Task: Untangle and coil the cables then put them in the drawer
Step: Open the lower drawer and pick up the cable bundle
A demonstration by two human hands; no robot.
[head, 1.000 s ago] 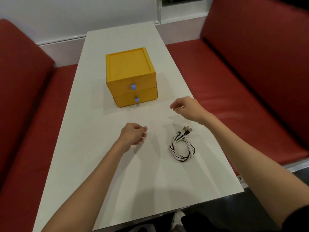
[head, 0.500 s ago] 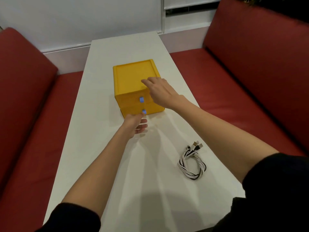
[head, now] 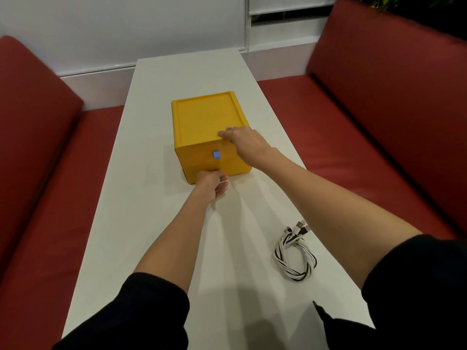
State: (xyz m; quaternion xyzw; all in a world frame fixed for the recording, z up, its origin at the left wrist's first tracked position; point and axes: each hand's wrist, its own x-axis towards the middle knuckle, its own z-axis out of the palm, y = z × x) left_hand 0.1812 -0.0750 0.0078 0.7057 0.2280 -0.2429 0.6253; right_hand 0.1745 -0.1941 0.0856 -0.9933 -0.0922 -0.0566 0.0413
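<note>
Sitting near the middle of the long white tabletop (head: 151, 223), in the head view, is a yellow drawer unit (head: 202, 117) with two drawers stacked one over the other, their fronts facing the person. Each front carries a small blue pull tab; the upper tab (head: 216, 154) is in plain sight at the centre of the upper drawer (head: 194, 155). The left hand (head: 211, 184) is at the front of the lower drawer (head: 193, 175), its fingers curled and pinching the lower tab (head: 222, 176), a sliver of blue showing between thumb and fingers. Whether the lower drawer is pulled out at all cannot be told from this angle. The right hand (head: 243, 142) lies on the near right corner of the unit's top, its fingers stretched fairly flat across the top edge and gripping nothing, the palm over the corner and the wrist off to the right. The cables (head: 280, 256), black and white strands twisted together into one loose coil, lie on the near right part of the tabletop, well apart from the drawer unit and just left of the right forearm. Their connectors (head: 300, 226) stick out from the far end of the coil, pointing away from the person. Both arms are bare to above the elbow, with a black left sleeve (head: 141, 311) and a black right sleeve (head: 417, 286) at the near edge. A red left bench (head: 50, 198) and a red right bench (head: 379, 122) flank the tabletop, and a pale wall (head: 126, 26) stands at the far end.
</note>
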